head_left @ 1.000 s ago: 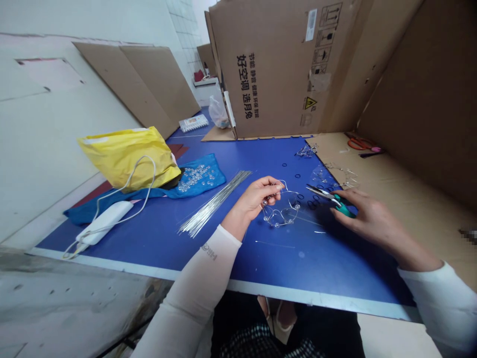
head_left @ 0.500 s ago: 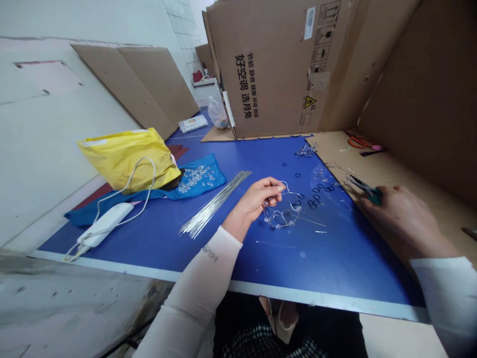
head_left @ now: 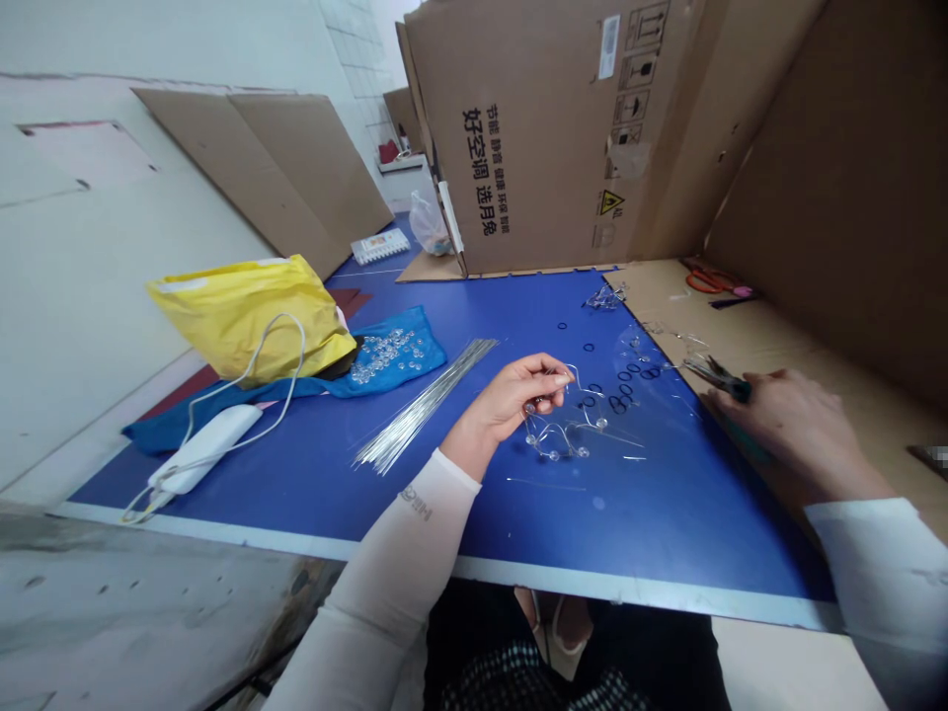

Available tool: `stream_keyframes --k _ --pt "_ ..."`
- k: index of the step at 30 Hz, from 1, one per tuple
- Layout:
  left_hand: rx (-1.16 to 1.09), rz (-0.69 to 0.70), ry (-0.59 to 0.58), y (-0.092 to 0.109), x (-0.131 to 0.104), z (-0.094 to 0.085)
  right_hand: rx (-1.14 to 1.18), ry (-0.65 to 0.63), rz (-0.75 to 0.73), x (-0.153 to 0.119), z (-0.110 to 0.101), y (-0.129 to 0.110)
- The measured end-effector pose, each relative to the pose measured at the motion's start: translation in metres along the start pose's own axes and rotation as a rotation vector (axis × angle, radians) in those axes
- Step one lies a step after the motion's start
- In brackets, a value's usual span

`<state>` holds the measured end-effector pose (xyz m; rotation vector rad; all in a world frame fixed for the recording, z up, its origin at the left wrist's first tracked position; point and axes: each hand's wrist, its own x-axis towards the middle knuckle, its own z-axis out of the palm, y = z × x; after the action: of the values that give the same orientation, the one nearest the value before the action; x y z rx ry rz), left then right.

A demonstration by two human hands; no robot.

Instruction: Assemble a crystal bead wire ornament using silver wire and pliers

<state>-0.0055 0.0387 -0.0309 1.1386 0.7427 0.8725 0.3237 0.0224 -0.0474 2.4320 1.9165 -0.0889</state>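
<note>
Between the thumb and fingers of my left hand (head_left: pixel 522 392) is a wavy wire loop strung with clear beads (head_left: pixel 554 455). The loop hangs just above the blue tabletop, and its pinched part is hidden by the fingers. Over at the right, my right hand (head_left: pixel 796 425) is wrapped around pliers (head_left: pixel 720 377), whose jaws point left toward loose wire pieces. Several black rings (head_left: pixel 622 403) lie between the two hands. Left of my left hand rests a bundle of straight silver wires (head_left: pixel 430 405).
Clear beads (head_left: pixel 389 355) lie on a blue cloth (head_left: pixel 426 326) beside a yellow bag (head_left: pixel 252 316). A white power strip (head_left: pixel 207 449) with its cord is at the left. Orange-handled scissors (head_left: pixel 707 278) lie on cardboard at right. A large carton (head_left: pixel 548 138) stands behind.
The beaded wire loop has shifted and turned slightly in my left hand, its free end swinging lower right. In my right hand the pliers have rotated and look blurred.
</note>
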Motion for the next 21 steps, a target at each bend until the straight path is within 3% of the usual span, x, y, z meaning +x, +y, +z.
stream_keyframes --k 2,4,6,8,10,13,21 --pt "0.013 0.003 -0.011 0.001 -0.001 0.002 0.011 0.068 -0.021 -0.001 0.000 0.000" --pt "0.023 0.006 -0.019 0.001 -0.002 0.003 0.112 0.245 -0.103 -0.006 0.001 -0.004" --pt "0.026 0.003 -0.029 0.001 -0.002 0.005 0.366 0.431 -0.265 -0.014 0.002 -0.014" --pt "0.015 -0.010 -0.037 0.000 -0.002 0.007 0.694 0.493 -0.446 -0.026 0.004 -0.031" --pt "-0.018 -0.037 -0.042 -0.002 -0.003 0.010 0.925 0.443 -0.576 -0.039 0.006 -0.049" --pt "-0.083 -0.084 -0.054 -0.005 -0.004 0.017 1.061 0.303 -0.715 -0.055 0.008 -0.071" --pt "-0.075 -0.145 -0.074 -0.015 -0.006 0.030 1.181 0.092 -0.750 -0.061 0.003 -0.075"
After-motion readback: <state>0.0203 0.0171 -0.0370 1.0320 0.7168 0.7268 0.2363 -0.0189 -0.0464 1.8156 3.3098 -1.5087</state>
